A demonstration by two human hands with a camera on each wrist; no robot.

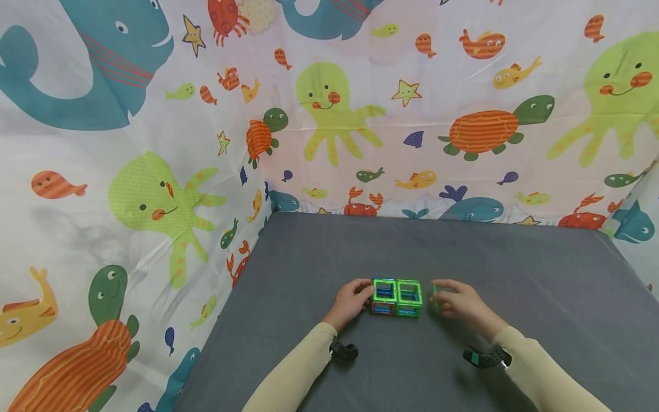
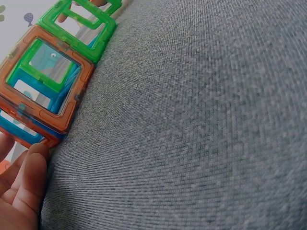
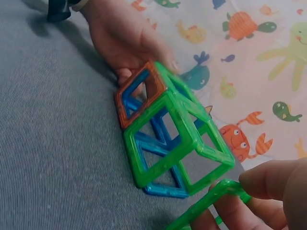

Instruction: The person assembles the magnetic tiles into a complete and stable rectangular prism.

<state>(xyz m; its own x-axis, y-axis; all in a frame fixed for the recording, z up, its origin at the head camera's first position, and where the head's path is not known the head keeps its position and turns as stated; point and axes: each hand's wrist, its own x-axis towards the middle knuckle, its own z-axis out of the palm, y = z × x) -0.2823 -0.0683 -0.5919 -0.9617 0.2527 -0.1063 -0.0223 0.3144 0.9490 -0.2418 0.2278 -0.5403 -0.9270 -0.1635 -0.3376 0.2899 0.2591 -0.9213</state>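
Two joined cubes of magnetic tiles (image 1: 396,293), square frames in green, blue and orange, stand on the grey cloth. At their left end my left hand (image 1: 351,301) grips the structure; in the left wrist view its thumb (image 2: 34,175) touches a lower corner near the orange tile (image 2: 88,76). To the right of the cubes, a small gap away, my right hand (image 1: 463,303) pinches a separate green tile (image 3: 204,203) between thumb and fingers. The green end of the structure (image 3: 194,139) faces that tile in the right wrist view.
Grey cloth (image 1: 319,246) covers the table surface. A white curtain printed with sea animals (image 1: 340,189) rises along its back and left edges. Each wrist wears a dark band (image 1: 486,357).
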